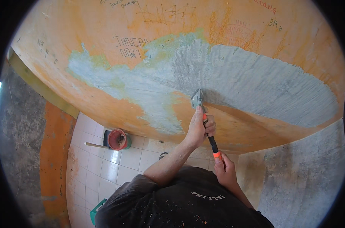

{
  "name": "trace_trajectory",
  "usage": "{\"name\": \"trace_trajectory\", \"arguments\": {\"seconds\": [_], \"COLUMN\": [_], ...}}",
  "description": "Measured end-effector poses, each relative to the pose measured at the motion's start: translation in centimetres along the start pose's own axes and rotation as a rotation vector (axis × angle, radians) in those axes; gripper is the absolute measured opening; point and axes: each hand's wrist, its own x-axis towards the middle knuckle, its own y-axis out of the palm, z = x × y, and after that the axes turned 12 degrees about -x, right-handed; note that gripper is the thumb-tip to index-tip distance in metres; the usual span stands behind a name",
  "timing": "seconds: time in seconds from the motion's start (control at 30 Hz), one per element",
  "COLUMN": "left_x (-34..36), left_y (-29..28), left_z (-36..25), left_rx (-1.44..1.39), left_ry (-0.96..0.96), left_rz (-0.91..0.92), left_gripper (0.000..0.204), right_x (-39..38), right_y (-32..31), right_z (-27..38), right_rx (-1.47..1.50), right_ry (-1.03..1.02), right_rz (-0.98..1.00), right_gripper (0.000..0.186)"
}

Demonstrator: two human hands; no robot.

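Observation:
A long-handled scraper with a black and orange handle slants up from my body to the wall. Its grey metal head rests against the wall, at the lower edge of a bared grey patch. My left hand is wrapped round the upper handle just below the head, thumb laid along it. Lower down, my right hand grips the orange end of the handle. Left of the head, the wall shows pale blue and green old paint with ragged edges.
Orange paint with scribbles covers the wall around the patch. On the white tiled floor stands a reddish bucket, with a wooden-handled tool beside it. A green crate edge shows at lower left. Grey walls flank both sides.

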Motion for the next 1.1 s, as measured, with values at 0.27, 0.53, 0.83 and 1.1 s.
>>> {"name": "trace_trajectory", "arguments": {"seconds": [0.27, 0.53, 0.83, 1.1], "left_x": [0.5, 0.9, 0.8, 0.6], "left_y": [0.2, 0.0, 1.5, -0.9], "left_z": [0.0, 0.1, 0.9, -2.6], "left_rx": [-0.053, -0.105, -0.143, 0.051], "left_ry": [0.037, 0.023, -0.050, 0.092], "left_rz": [0.069, 0.045, 0.031, -0.039], "left_gripper": [0.042, 0.051, 0.056, 0.069], "right_x": [1.2, 1.7, 1.1, 3.0], "right_y": [-1.3, -2.2, -4.4, -0.7], "right_z": [0.6, 2.5, 2.3, 2.6], "right_rx": [-0.173, -0.135, -0.068, -0.136], "right_ry": [-0.129, -0.042, 0.050, -0.117], "right_rz": [-0.021, -0.033, 0.033, -0.008], "right_gripper": [0.031, 0.032, 0.031, 0.033]}}
